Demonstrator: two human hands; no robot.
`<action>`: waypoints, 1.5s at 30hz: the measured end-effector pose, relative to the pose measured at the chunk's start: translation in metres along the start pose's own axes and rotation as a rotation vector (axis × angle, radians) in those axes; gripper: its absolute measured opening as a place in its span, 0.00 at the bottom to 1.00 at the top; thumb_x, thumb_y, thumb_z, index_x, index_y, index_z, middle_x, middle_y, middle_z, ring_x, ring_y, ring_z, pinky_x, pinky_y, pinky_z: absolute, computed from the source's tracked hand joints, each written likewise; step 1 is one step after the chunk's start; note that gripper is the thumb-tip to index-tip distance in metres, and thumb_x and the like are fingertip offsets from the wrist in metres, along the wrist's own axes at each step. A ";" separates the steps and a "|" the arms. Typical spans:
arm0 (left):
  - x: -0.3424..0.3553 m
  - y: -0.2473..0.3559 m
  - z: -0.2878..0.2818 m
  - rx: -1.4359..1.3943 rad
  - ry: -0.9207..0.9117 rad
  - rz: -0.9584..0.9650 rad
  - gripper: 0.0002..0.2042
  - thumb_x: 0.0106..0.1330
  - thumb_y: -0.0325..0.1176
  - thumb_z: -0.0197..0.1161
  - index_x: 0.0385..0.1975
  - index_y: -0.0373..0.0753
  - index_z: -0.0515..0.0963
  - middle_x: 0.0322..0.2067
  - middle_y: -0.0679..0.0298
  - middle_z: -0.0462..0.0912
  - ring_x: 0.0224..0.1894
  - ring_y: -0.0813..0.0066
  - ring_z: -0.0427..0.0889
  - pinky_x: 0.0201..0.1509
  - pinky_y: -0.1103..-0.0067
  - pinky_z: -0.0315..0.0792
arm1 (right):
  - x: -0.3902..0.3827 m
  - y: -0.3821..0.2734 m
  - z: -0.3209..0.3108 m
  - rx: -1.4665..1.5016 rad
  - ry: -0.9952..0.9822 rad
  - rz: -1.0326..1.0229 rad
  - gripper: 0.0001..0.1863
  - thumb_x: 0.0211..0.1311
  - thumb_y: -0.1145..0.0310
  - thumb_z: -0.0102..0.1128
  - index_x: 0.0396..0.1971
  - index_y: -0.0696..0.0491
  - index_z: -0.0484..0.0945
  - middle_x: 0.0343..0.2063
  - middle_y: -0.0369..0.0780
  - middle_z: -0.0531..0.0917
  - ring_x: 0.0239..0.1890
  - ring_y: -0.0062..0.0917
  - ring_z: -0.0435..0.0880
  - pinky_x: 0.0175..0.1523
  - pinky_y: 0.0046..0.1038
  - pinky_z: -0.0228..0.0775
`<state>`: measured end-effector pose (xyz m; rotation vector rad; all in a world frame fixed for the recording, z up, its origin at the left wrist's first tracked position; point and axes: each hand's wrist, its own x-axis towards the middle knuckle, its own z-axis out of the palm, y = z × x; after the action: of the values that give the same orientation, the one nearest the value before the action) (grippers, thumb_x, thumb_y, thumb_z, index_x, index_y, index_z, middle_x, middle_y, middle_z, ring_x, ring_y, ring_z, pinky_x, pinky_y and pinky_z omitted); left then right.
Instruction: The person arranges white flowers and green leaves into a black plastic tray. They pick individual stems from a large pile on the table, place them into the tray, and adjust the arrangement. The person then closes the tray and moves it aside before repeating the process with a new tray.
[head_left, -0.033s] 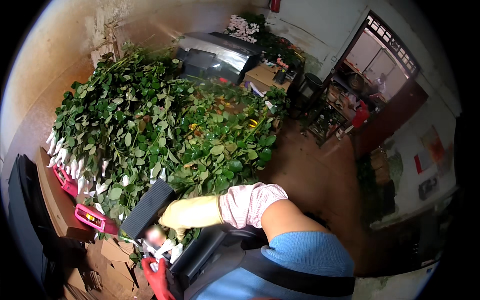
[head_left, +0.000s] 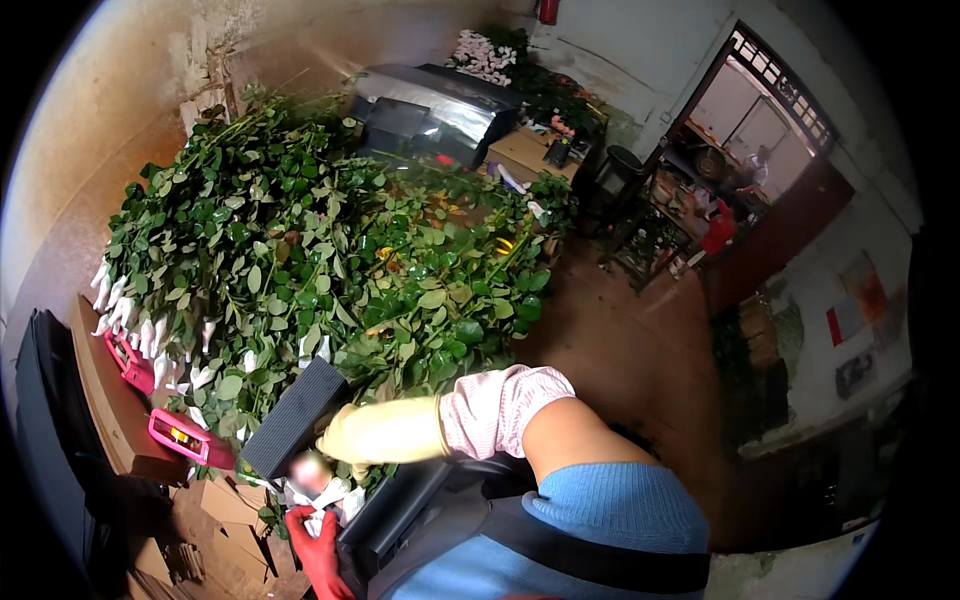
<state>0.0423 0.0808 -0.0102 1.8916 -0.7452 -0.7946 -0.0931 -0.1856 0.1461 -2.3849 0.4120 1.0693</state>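
The red-gloved left hand (head_left: pixel 318 550) pinched a white wrapping (head_left: pixel 316 523) between thumb and finger, near the lower end of the dark ribbed block (head_left: pixel 296 418). The cream-gloved right hand (head_left: pixel 345 438) was positioned beside the block; its grip could not be determined. Leafy stems (head_left: pixel 300 240) lay beyond.

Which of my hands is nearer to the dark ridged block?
Right. Your yellow-gloved right hand is close against the lower right side of the block; your red-gloved left hand is farther off, below it in the view.
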 end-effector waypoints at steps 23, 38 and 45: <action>-0.015 -0.019 -0.081 -0.261 0.056 -0.364 0.22 0.71 0.46 0.62 0.61 0.46 0.77 0.54 0.59 0.81 0.57 0.71 0.76 0.60 0.59 0.67 | -0.023 0.006 0.027 0.484 0.436 -0.354 0.24 0.71 0.62 0.62 0.63 0.56 0.77 0.45 0.42 0.85 0.46 0.28 0.85 0.46 0.28 0.76; -0.009 0.079 -0.012 0.228 -0.354 -0.176 0.27 0.65 0.53 0.74 0.53 0.37 0.81 0.47 0.53 0.87 0.51 0.61 0.84 0.59 0.71 0.74 | -0.093 -0.013 0.027 0.299 0.399 -0.426 0.15 0.74 0.64 0.58 0.52 0.57 0.81 0.42 0.48 0.85 0.49 0.42 0.84 0.53 0.38 0.75; -0.016 0.080 -0.007 0.099 -0.414 -0.332 0.33 0.65 0.55 0.75 0.63 0.38 0.78 0.54 0.58 0.87 0.55 0.70 0.83 0.62 0.74 0.73 | -0.078 -0.032 0.022 0.099 0.319 -0.349 0.11 0.72 0.67 0.56 0.48 0.55 0.80 0.38 0.49 0.83 0.46 0.44 0.83 0.50 0.39 0.75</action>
<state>0.0246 0.0651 0.0682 1.9921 -0.7352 -1.4110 -0.1420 -0.1413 0.2026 -2.4244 0.1404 0.5049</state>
